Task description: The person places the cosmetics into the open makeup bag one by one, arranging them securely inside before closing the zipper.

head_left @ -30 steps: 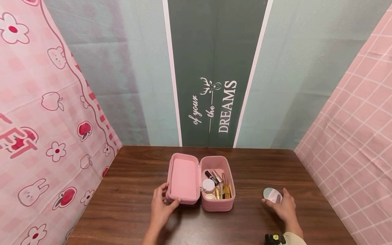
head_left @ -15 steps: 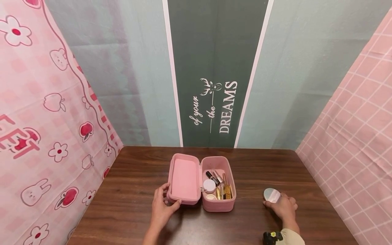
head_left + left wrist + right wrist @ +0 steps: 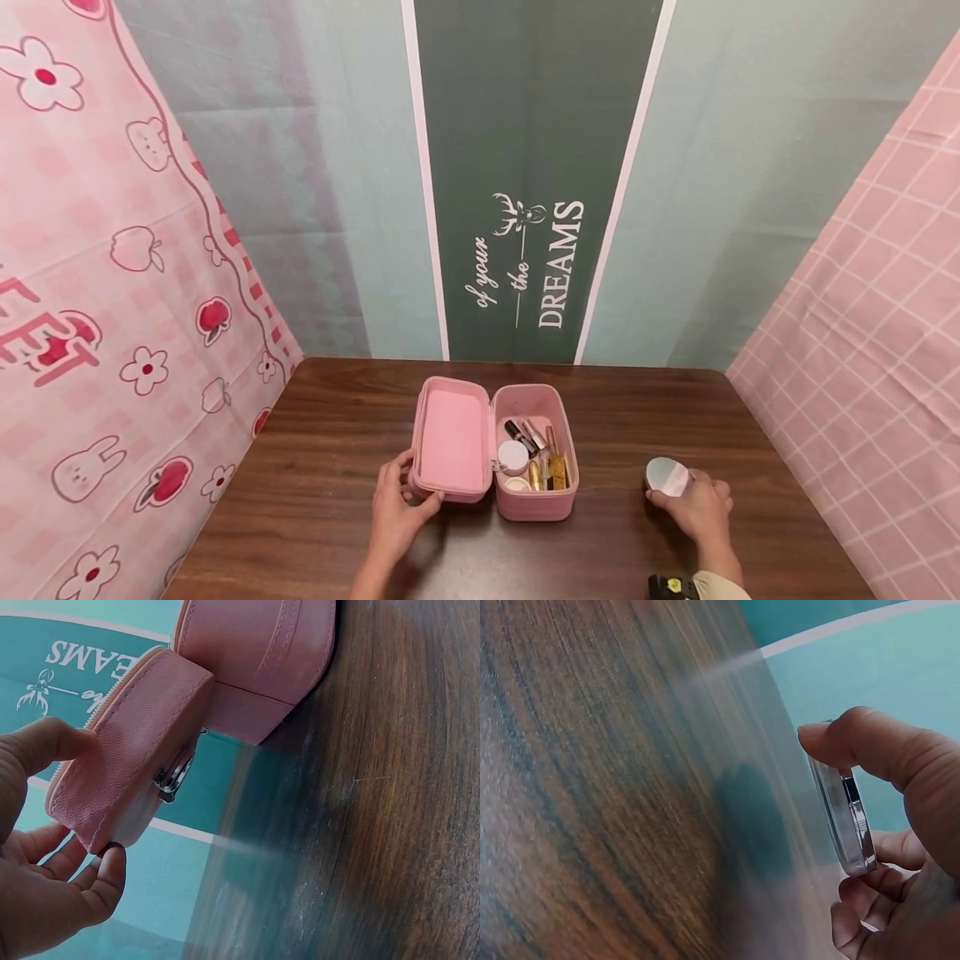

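On the table a pink cosmetic case (image 3: 534, 504) stands with its lid (image 3: 453, 437) swung out to the left. My left hand (image 3: 397, 510) grips the lid's near left corner, thumb on one side and fingers on the other, as the left wrist view (image 3: 56, 889) also shows. Inside the case lie a round white jar (image 3: 513, 457), a dark tube (image 3: 520, 437), a gold tube (image 3: 535, 475) and other small cosmetics. To the right of the case, my right hand (image 3: 699, 507) pinches a round compact (image 3: 664, 476) with a shiny top by its rim. The right wrist view shows the compact's clear edge (image 3: 844, 814) held off the tabletop.
The brown wooden table (image 3: 337, 400) meets a green and grey cloth (image 3: 510, 125) at its back edge. Pink printed cloths hang at the left (image 3: 172, 275) and right (image 3: 862, 317). A metal clasp (image 3: 172, 778) hangs on the lid's underside.
My right fingers have shifted on the compact's right rim, uncovering more of its shiny top. My left hand, the lid and the case have stayed in place.
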`<state>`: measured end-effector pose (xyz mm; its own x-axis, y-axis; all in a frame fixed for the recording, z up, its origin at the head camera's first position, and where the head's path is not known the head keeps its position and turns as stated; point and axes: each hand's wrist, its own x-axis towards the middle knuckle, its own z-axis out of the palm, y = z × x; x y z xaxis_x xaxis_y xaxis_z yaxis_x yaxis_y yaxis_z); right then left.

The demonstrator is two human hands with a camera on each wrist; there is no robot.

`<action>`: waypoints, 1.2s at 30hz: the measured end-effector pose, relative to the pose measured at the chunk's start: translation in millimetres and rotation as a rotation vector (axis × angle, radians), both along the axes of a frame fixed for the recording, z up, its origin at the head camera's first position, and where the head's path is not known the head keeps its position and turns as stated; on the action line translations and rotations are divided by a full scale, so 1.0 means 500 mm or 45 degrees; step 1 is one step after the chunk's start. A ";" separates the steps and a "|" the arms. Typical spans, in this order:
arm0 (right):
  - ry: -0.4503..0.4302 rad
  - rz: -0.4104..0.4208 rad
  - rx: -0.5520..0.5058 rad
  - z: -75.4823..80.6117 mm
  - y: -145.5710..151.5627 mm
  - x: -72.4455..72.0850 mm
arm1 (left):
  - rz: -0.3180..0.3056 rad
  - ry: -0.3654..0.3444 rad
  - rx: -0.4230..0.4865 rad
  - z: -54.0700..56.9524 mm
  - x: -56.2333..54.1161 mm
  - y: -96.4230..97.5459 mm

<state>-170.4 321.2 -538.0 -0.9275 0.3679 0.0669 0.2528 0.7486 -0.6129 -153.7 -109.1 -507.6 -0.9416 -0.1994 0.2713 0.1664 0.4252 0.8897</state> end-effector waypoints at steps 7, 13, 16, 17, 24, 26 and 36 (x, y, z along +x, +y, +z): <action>-0.143 0.077 0.022 0.024 -0.005 0.009 | -0.020 -0.001 -0.004 -0.001 0.001 -0.001; -0.251 0.162 0.004 0.087 -0.033 0.002 | -0.003 0.014 -0.002 -0.001 -0.001 -0.003; -0.262 0.196 -0.002 0.111 -0.048 -0.002 | -0.007 0.013 -0.009 -0.001 -0.001 -0.004; -0.265 0.205 -0.006 0.117 -0.053 -0.003 | -0.009 0.013 -0.008 -0.001 -0.001 -0.004; -0.220 0.296 -0.006 0.165 -0.095 -0.016 | -0.007 0.010 -0.003 -0.002 -0.001 -0.003; -0.210 0.325 0.003 0.179 -0.107 -0.022 | -0.008 0.008 -0.006 -0.002 -0.002 -0.003; -0.187 0.395 -0.057 0.225 -0.164 -0.053 | -0.008 -0.005 0.005 0.001 -0.003 -0.001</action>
